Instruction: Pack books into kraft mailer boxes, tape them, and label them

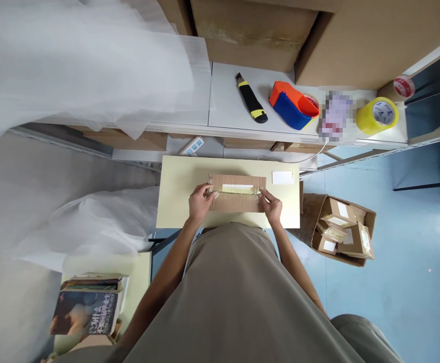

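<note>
A small flat cardboard box (237, 204) lies on the pale yellow table in front of me. Clear tape runs along its middle seam, over a white and yellowish label (237, 188). My left hand (201, 201) grips the box's left end, with thumb and forefinger at the shiny tape there. At the opposite end, my right hand (271, 206) is closed in the same way, its fingertips on the taped edge. Whether the fingertips pinch loose tape or the cardboard itself is too small to tell.
Behind the table (174, 201), a shelf holds a utility knife (251, 98), an orange and blue tape dispenser (291, 108) and a yellow tape roll (373, 116). A white card (282, 177) lies at the table's right. Packed parcels fill a carton (371, 222); books (86, 310) stand lower left.
</note>
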The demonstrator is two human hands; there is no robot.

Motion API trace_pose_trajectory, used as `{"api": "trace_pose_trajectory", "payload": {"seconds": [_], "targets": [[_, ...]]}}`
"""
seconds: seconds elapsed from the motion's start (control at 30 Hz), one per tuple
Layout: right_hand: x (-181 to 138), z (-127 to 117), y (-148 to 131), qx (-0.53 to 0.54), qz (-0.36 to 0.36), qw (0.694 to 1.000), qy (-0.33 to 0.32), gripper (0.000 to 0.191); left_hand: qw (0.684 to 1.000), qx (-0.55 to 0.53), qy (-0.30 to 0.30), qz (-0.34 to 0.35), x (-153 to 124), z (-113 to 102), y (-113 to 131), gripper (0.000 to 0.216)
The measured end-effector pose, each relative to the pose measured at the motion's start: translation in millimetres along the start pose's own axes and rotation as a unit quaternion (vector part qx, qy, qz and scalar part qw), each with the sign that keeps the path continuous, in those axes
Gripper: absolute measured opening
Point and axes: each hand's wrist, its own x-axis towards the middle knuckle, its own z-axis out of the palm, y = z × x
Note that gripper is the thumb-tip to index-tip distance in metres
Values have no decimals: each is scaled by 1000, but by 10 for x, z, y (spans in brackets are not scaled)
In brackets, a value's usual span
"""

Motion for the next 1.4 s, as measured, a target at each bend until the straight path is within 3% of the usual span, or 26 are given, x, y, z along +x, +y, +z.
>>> {"api": "trace_pose_trajectory", "payload": {"seconds": [0.13,0.27,0.43,0.57,0.63,0.73,0.87,0.97,1.1,1.23,1.4], "targets": [[29,-18,24,23,-8,1000,-13,47,1000,-16,-23,8,35,-46,-21,24],[-3,-92,-35,-25,-54,998,-37,45,999,-18,-31,17,-8,-94,-43,24],[94,-276,-457,-164,-140,973,-77,38,996,52,-1,69,74,-154,97,21],[442,-555,-1233,-173,-269,947,40,43,988,69,19,140,308,-219,603,22],[737,-690,-1661,-171,-321,926,104,45,982,50,20,183,449,-246,978,22],[1291,-785,-2128,-194,-345,906,148,49,966,6,37,257,621,-265,1583,23],[1936,-699,-2328,-214,-301,919,140,51,942,-11,44,331,681,-251,2229,24],[2129,-608,-2364,-242,-270,922,139,42,928,-33,40,368,641,-214,2464,22],[1998,-600,-2441,-311,-245,906,151,33,923,-80,34,376,573,-143,2453,19],[1530,-663,-2377,-349,-248,895,125,36,938,-114,11,327,429,-90,2218,18],[593,-635,-1994,-193,-267,939,99,49,961,-176,-5,215,80,-51,1856,24]]}}
